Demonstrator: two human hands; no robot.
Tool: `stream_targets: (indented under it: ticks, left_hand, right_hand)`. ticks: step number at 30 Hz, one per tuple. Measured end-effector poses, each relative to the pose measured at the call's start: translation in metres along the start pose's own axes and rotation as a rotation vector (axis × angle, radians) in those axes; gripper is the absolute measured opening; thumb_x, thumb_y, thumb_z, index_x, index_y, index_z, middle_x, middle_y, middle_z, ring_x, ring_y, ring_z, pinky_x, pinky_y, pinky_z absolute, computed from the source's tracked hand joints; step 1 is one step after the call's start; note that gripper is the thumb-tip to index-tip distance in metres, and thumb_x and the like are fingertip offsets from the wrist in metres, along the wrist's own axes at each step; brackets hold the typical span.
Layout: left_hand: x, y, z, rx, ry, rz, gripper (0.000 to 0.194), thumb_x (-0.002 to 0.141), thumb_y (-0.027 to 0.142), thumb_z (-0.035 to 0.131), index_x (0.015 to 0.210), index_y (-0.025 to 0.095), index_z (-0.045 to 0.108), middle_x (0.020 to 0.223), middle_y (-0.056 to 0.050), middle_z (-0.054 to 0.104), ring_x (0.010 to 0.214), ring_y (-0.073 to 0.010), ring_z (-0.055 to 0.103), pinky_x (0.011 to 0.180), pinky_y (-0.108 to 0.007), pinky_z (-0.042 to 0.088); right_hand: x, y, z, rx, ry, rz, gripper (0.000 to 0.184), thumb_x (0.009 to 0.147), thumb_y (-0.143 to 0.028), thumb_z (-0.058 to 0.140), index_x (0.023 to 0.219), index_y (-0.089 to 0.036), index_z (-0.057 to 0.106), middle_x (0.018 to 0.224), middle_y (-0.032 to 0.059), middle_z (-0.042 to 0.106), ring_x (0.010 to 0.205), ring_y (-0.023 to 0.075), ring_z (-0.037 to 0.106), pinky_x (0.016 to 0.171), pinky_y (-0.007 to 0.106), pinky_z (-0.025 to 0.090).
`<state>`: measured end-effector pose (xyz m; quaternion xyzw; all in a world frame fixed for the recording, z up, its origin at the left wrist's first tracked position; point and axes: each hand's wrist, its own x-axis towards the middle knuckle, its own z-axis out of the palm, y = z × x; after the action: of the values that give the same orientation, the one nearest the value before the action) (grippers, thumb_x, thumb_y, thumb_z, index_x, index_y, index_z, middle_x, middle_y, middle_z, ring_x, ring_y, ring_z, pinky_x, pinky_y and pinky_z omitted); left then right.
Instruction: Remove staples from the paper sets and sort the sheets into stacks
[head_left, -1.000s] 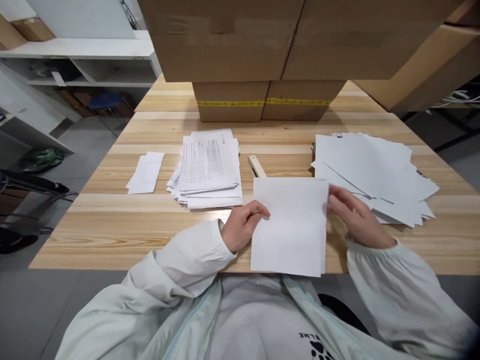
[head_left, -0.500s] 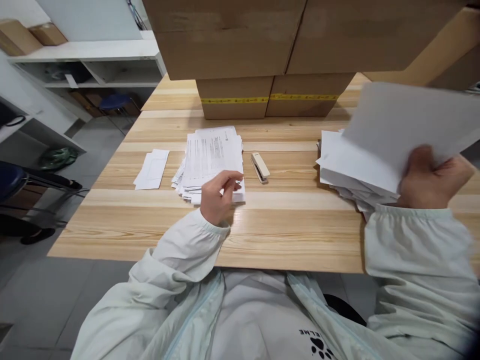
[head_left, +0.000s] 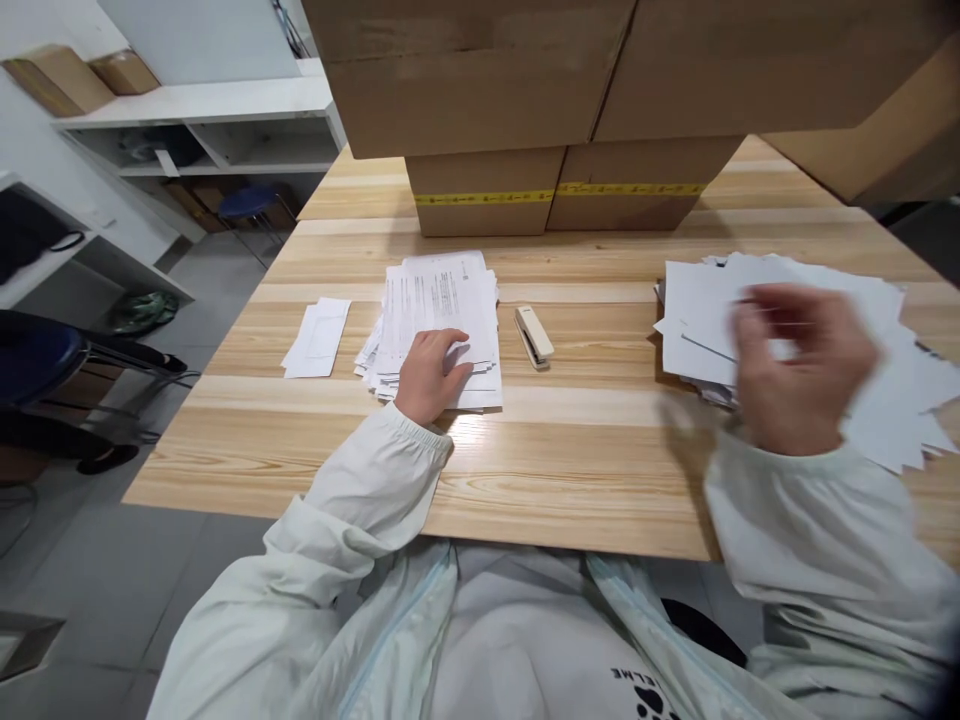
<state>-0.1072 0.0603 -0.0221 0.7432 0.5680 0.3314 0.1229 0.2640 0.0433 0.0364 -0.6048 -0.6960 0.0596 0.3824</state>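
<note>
My left hand rests on the near part of a stack of printed papers, its fingers apart and nothing gripped. To the right of that stack lies a cream stapler, touched by neither hand. Blurred by motion, my right hand hovers over a wide, uneven pile of white sheets at the right. Its fingers are curved with a gap to the thumb, and I see no sheet in them. A few small white slips lie left of the printed stack.
Large cardboard boxes are stacked at the back of the wooden table, the upper ones overhanging the lower. Another carton stands at the back right. Beyond the table's left edge are a blue stool and white shelving.
My right hand has let go of the white sheet, now on the right pile, and moved left. My left hand has opened from a loose curl and lies on the printed stack.
</note>
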Motion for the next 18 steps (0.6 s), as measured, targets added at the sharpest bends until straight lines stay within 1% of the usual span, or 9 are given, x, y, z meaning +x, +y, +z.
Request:
stream_targets:
  ticks: [1,2,3,5,7,8,11,14,18]
  left_hand:
    - [0.001,-0.001,0.000,-0.019,-0.004,-0.003,0.034,0.079,0.014,0.071,0.111,0.022,0.064,0.116,-0.008,0.070,0.113,-0.0265,0.059,0.098,-0.042,0.051]
    - [0.001,-0.002,0.000,-0.036,-0.007,-0.003,0.035,0.078,0.014,0.072,0.112,0.021,0.064,0.116,-0.009,0.069,0.114,-0.0265,0.058,0.099,-0.043,0.051]
    - [0.002,-0.003,0.000,-0.049,-0.008,-0.003,0.037,0.078,0.014,0.073,0.113,0.020,0.064,0.116,-0.009,0.069,0.114,-0.0265,0.058,0.100,-0.043,0.051]
    - [0.002,-0.005,0.000,-0.066,-0.008,-0.006,0.039,0.077,0.015,0.074,0.114,0.019,0.064,0.116,-0.010,0.068,0.114,-0.0261,0.059,0.101,-0.044,0.052]
    - [0.003,-0.006,-0.001,-0.076,-0.007,-0.015,0.041,0.075,0.014,0.075,0.115,0.018,0.064,0.114,-0.011,0.068,0.112,-0.0256,0.060,0.099,-0.043,0.053]
    - [0.003,-0.006,-0.001,-0.080,-0.007,-0.020,0.042,0.075,0.014,0.076,0.115,0.018,0.064,0.113,-0.010,0.067,0.111,-0.0254,0.060,0.099,-0.043,0.054]
    - [0.003,-0.005,-0.001,-0.088,-0.002,-0.033,0.042,0.074,0.012,0.076,0.114,0.018,0.064,0.112,-0.010,0.068,0.111,-0.0253,0.061,0.099,-0.043,0.054]
    - [0.004,-0.004,-0.001,-0.080,0.003,-0.046,0.039,0.074,0.012,0.075,0.112,0.018,0.065,0.111,-0.010,0.068,0.110,-0.0253,0.060,0.099,-0.043,0.054]
    - [0.004,-0.001,-0.002,-0.069,0.017,-0.080,0.033,0.078,0.016,0.073,0.111,0.019,0.067,0.105,-0.009,0.069,0.106,-0.0242,0.061,0.097,-0.041,0.054]
  right_hand:
    - [-0.001,-0.022,0.017,0.170,0.061,0.022,0.025,0.092,-0.044,0.057,0.108,-0.030,0.069,0.105,0.0087,0.071,0.096,0.0296,0.069,0.088,0.052,0.055]
    - [-0.002,-0.042,0.037,0.343,-0.147,0.010,0.024,0.088,-0.043,0.064,0.103,-0.026,0.071,0.102,0.0081,0.073,0.093,0.0271,0.070,0.085,0.048,0.057]
    - [-0.003,-0.061,0.057,0.471,-0.290,0.043,0.024,0.087,-0.041,0.065,0.101,-0.023,0.072,0.100,0.0078,0.074,0.089,0.0244,0.070,0.081,0.043,0.058]
    - [-0.002,-0.088,0.093,0.621,-0.557,0.188,0.023,0.087,-0.034,0.065,0.104,-0.019,0.071,0.090,0.0058,0.075,0.073,0.0174,0.068,0.070,0.034,0.058]
    - [0.000,-0.103,0.119,0.729,-0.725,0.369,0.020,0.088,-0.025,0.063,0.105,-0.016,0.070,0.077,0.0030,0.071,0.057,0.0118,0.060,0.056,0.027,0.053]
    - [0.001,-0.106,0.127,0.776,-0.770,0.446,0.018,0.088,-0.021,0.063,0.104,-0.015,0.070,0.072,0.0015,0.069,0.053,0.0100,0.056,0.051,0.024,0.051]
    - [0.006,-0.108,0.136,0.850,-0.775,0.571,0.011,0.088,-0.016,0.064,0.097,-0.014,0.070,0.065,-0.0005,0.064,0.049,0.0078,0.051,0.044,0.020,0.045]
    - [0.009,-0.106,0.136,0.851,-0.735,0.579,0.010,0.086,-0.016,0.068,0.095,-0.015,0.070,0.065,-0.0009,0.064,0.047,0.0074,0.049,0.041,0.020,0.041]
    - [0.010,-0.106,0.137,0.855,-0.745,0.555,0.008,0.086,-0.015,0.068,0.094,-0.015,0.070,0.065,-0.0014,0.063,0.047,0.0068,0.047,0.041,0.019,0.038]
